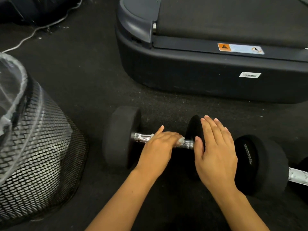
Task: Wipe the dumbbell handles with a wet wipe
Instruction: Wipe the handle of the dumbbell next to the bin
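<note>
On the knurled chrome dumbbell handle [143, 137], the left hand [158, 145] wraps the crumpled white wet wipe [180, 140] and should rub end to end while the flat, open-fingered right hand [215, 150] steadies the black round rubber weight head [194, 127] (preventing roll).

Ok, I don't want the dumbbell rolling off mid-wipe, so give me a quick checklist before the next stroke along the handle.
1. Wet wipe in the left hand: ok, a white edge shows at its fingers.
2. Wipe on the handle: ok.
3. Right hand steadying the right weight head: ok, flat against it.
4. Dumbbell resting on the floor: ok.
5. Handle near the left weight head wiped: cannot tell.
6. Second dumbbell wiped: cannot tell.
</note>
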Available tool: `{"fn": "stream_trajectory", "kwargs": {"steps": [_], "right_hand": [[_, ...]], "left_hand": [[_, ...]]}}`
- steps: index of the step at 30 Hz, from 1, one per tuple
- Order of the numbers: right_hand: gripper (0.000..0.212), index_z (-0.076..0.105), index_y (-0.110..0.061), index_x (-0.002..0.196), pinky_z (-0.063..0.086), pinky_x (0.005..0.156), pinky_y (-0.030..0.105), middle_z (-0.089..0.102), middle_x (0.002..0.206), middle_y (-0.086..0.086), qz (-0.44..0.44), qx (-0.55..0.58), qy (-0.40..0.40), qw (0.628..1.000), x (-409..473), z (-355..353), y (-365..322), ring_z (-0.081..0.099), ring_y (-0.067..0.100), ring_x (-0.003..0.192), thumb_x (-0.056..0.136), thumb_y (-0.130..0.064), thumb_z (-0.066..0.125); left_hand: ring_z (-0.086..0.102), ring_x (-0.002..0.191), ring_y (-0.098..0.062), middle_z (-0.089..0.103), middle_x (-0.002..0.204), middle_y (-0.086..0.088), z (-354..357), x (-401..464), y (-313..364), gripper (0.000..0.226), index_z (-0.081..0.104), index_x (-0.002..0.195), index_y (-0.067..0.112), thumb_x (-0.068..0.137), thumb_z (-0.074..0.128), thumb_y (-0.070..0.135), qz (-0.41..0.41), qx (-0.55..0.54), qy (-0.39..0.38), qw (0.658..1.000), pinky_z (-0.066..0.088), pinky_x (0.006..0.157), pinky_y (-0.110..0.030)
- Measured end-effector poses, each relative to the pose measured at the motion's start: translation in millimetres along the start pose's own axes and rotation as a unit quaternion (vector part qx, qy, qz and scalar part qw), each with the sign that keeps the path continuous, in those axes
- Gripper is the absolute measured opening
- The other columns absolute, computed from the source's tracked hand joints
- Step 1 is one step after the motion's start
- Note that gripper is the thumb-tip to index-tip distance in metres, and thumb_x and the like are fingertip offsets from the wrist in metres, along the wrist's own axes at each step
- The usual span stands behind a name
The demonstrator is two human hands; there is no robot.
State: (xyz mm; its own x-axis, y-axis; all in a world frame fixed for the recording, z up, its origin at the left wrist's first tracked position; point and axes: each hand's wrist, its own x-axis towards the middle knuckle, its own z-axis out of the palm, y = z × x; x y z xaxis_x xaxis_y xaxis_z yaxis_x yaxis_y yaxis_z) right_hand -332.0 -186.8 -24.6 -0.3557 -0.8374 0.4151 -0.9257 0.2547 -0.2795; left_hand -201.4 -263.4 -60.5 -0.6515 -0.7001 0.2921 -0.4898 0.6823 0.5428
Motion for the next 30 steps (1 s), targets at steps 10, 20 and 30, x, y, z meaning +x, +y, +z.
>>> {"fn": "stream_trajectory", "kwargs": {"steps": [10,20,30], "right_hand": [[0.049,0.047,-0.005,0.133,0.017,0.112,0.034,0.048,0.138,0.009,-0.009,-0.004,-0.005,1.000,0.5,0.5,1.9,0.036,0.023,0.133,0.092,-0.029,0.035],[0.048,0.048,-0.005,0.132,0.018,0.112,0.034,0.048,0.138,0.008,-0.006,-0.002,-0.002,1.000,-0.1,0.1,1.2,0.036,0.023,0.133,0.092,-0.028,0.035],[0.049,0.047,-0.006,0.133,0.021,0.112,0.037,0.048,0.138,0.008,-0.004,-0.004,-0.008,1.000,1.8,0.0,0.8,0.036,0.022,0.133,0.092,-0.029,0.034]], "left_hand": [[0.062,0.100,-0.010,0.069,0.102,0.001,-8.3,2.6,1.4,0.040,0.067,0.108,0.016,0.076,0.061,-0.007,-0.053,0.056,-0.008,0.997,0.019,0.112,-0.024],[0.060,0.102,-0.010,0.067,0.104,0.001,-16.6,9.0,5.6,0.032,0.064,0.111,0.017,0.085,0.052,0.002,-0.032,0.032,-0.050,0.998,0.009,0.112,-0.018],[0.061,0.096,-0.009,0.068,0.098,0.002,-14.9,7.9,-1.3,0.025,0.066,0.103,0.016,0.087,0.053,0.003,-0.040,0.028,-0.039,0.998,0.016,0.113,-0.023]]}}
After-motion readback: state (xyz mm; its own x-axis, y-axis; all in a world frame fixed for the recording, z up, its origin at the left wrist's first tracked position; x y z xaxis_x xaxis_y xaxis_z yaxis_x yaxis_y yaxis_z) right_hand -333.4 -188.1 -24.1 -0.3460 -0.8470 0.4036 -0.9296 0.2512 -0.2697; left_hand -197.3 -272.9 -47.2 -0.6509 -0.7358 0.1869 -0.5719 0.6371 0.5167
